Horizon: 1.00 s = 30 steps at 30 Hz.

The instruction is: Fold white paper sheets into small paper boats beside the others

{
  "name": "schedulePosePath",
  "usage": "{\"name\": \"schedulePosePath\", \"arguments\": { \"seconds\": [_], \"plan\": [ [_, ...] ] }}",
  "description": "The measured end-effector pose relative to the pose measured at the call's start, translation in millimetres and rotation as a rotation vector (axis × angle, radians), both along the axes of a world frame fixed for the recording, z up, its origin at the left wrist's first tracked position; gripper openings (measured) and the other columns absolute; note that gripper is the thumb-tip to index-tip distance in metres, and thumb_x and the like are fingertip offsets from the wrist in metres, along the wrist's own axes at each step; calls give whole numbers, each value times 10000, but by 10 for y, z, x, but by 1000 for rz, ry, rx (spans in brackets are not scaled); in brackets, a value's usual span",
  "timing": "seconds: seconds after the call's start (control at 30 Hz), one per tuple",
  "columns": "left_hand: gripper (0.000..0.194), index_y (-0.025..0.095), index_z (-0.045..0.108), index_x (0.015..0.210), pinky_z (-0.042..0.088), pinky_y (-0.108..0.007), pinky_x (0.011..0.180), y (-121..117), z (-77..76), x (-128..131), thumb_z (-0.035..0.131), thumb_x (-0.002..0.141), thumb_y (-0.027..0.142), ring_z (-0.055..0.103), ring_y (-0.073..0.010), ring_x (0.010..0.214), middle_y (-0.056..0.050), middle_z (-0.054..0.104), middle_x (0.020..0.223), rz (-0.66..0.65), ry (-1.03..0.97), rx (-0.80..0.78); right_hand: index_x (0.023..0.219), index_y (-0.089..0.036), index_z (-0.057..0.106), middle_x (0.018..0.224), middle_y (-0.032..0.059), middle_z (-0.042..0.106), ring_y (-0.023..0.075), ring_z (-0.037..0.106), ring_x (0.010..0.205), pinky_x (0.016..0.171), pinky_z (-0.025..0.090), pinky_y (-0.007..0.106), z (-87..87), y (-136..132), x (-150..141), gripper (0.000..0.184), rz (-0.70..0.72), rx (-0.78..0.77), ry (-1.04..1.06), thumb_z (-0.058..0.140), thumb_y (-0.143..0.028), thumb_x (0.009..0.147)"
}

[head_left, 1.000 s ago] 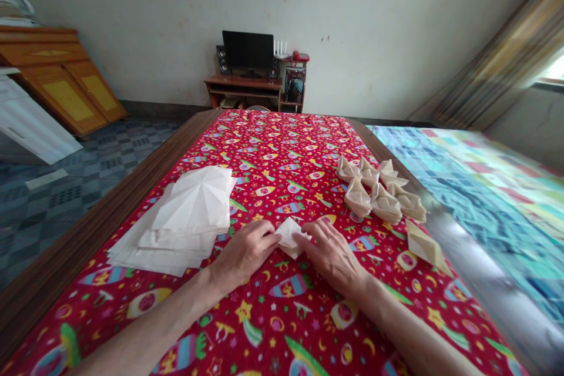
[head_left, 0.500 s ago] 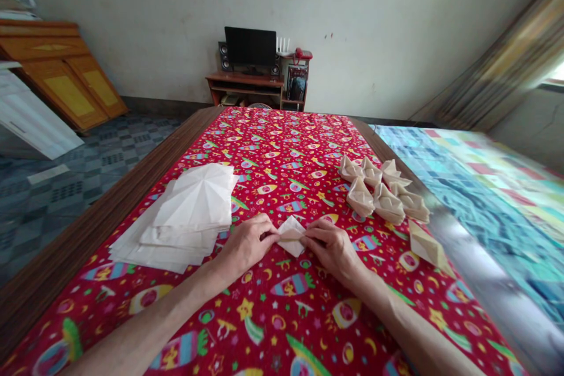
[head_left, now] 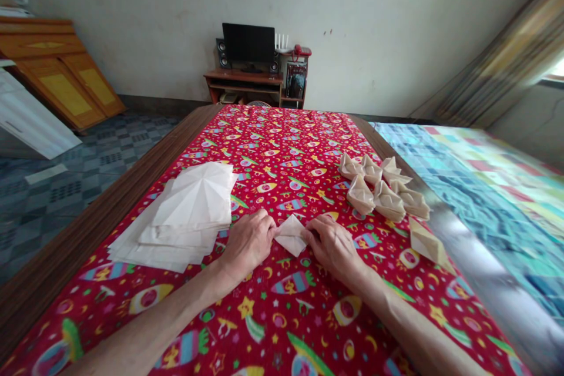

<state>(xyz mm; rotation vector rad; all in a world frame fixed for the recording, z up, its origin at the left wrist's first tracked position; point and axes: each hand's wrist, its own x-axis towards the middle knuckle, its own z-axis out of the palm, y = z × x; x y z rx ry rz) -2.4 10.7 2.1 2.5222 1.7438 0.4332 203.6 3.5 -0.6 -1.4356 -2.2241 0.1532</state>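
A small folded piece of white paper, diamond-shaped with a crease across its middle, lies between my hands on the red patterned cloth. My left hand pinches its left corner between thumb and fingers. At the right corner, my right hand does the same with curled fingers. The fingertips partly cover both corners. Left of my left hand lies a stack of creased white paper sheets. Beyond my right hand stand several folded paper boats, and nearer the table edge rests a single folded paper piece.
The cloth covers a table with a dark wooden edge. Right of it is a bed with a blue and multicoloured cover. A desk with a monitor stands at the wall, and a wooden cabinet at the left.
Both hands have turned over slightly, their fingers curling more tightly at the paper's corners. The folded paper's middle looks flatter. The stack and the boats have stayed in place.
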Motion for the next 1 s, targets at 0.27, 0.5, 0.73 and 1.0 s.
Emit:
{"name": "schedulePosePath", "arguments": {
  "seconds": [0.27,0.5,0.73,1.0],
  "plan": [
    [184,205,563,729,374,-307,658,-16,31,39,524,883,298,559,-176,711,-3,584,775,20,17,64,762,-194,543,726,28,604,144,566,692,648,391,236,-78,43,43,156,29,107,-25,533,-289,885],
    [161,215,579,1038,420,-315,808,-7,-4,31,466,935,265,547,-177,905,-21,589,984,-174,-109,166,780,-202,561,779,38,634,150,594,724,659,410,243,-128,51,49,141,15,123,-53,545,-301,878],
    [342,166,495,1272,356,-396,1008,-131,1,11,387,949,191,444,-225,1197,-64,564,1261,-411,-12,152,852,-187,577,822,56,642,160,603,755,685,420,252,-191,53,69,157,11,206,-27,517,-325,894],
    [481,265,237,1450,173,-442,1142,-194,5,-109,298,981,353,187,-209,1405,17,308,1497,-426,58,15,834,-181,567,761,37,607,152,582,719,687,417,252,-140,12,23,158,4,234,-26,470,-276,916]
  ]
}}
